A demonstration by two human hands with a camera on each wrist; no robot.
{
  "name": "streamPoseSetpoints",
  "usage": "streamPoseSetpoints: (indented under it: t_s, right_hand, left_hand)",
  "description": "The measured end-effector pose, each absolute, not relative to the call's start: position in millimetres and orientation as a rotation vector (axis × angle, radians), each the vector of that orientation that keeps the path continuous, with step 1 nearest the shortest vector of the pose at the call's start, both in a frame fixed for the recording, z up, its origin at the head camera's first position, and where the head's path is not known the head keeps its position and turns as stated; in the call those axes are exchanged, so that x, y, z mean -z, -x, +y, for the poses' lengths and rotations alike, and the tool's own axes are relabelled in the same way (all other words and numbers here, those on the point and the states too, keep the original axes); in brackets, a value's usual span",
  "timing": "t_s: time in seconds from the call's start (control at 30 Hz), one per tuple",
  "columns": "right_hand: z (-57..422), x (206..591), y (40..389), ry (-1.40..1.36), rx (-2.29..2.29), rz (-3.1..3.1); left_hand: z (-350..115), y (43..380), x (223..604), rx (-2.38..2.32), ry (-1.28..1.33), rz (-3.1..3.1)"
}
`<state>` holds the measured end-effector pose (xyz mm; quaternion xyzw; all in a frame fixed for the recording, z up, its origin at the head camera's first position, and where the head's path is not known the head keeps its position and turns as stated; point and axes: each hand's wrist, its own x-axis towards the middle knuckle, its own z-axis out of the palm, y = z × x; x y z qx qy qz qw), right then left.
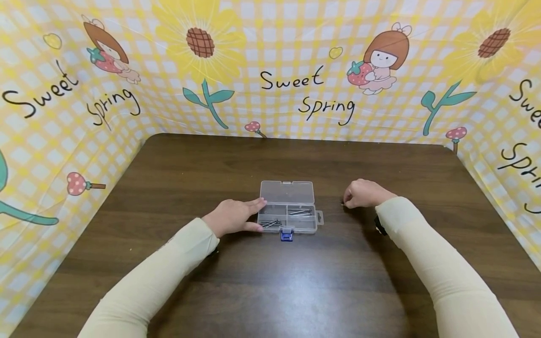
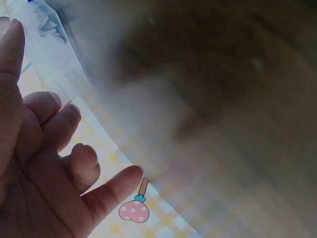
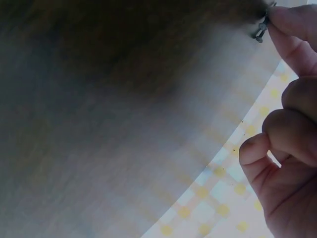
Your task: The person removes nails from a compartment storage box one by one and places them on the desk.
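Note:
A clear plastic compartment box (image 1: 302, 225) lies on the table with its lid (image 1: 287, 192) raised back and its blue latch (image 1: 287, 235) at the front. Silver nails (image 1: 271, 223) fill part of the front-left compartment, and more nails (image 1: 300, 212) lie in the back-right one. Against the box's left side rests my left hand (image 1: 234, 216), fingers at the back corner and thumb at the front corner. Right of the box, low over the table, my right hand (image 1: 365, 193) pinches small metal nails (image 3: 261, 32) between thumb and fingertip; their number is unclear.
The dark wooden table (image 1: 203, 173) is bordered by a yellow checked cloth (image 1: 287, 51) at the back and both sides. A clear hanging tab (image 1: 320, 218) sticks out from the box's right side. Much of both wrist views is blurred tabletop.

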<state>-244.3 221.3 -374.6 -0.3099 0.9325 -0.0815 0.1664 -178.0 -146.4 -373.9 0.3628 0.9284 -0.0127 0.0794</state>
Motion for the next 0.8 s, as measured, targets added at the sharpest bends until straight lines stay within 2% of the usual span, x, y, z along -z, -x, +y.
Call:
streamPoseSetpoints:
  t_s: [0.37,0.8]
  right_hand:
    - [221,367,236,0.833,0.337,2.779]
    - [172,350,213,1.198,0.422,2.675]
  left_hand:
    - [-147,179,371,0.009,-1.098,2.78]
    - [-146,179,372,-0.022,-1.121,2.766]
